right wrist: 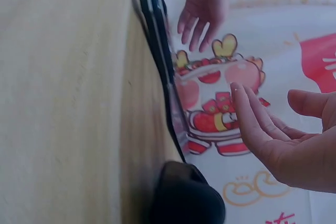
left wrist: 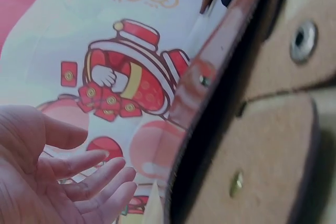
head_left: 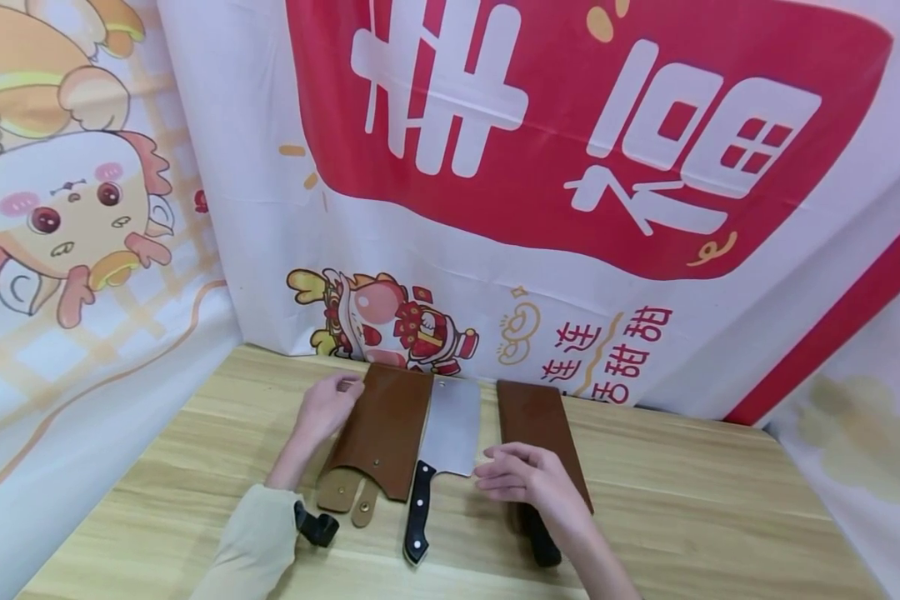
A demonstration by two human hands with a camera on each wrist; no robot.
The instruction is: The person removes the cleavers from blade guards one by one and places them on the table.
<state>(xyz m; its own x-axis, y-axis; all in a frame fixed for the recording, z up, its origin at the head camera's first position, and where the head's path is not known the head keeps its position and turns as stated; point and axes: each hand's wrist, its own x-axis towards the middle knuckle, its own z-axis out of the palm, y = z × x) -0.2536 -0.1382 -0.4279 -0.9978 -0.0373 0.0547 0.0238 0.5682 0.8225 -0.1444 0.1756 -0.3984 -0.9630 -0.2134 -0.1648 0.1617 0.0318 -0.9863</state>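
Brown leather, or something like it, forms two sheaths lying flat on the table (head_left: 667, 533): the left sheath (head_left: 390, 417) and, well apart from it, the right sheath (head_left: 532, 408). Between them, just beside the left sheath, lies the cleaver (head_left: 453, 425), its bare blade directed away from the person and its black handle (head_left: 420, 504) towards them, an arrangement that presumably keeps the grip within easy reach. The spine lies along the left sheath, the cutting edge on the opposite side; whether the leather overlaps the blade's margin cannot be told. The left sheath's curved mouth also faces the person, with a flap (head_left: 335, 492) and a strap (head_left: 363, 504), both tan, showing at it; this orientation probably leaves opening and fastenings accessible. A second grip (head_left: 545, 546), also black, shows at the near end of the right sheath and likely belongs to a knife whose blade is hidden there. Left hand (head_left: 330, 408): empty, fingers relaxed, beside the left sheath's outer edge. Right hand (head_left: 521, 475): empty, fingers loosely extended, raised over the second grip, fingertips near the cleaver's heel. Neither hand steadies anything; each item appears stable enough on its broad face to need no support.
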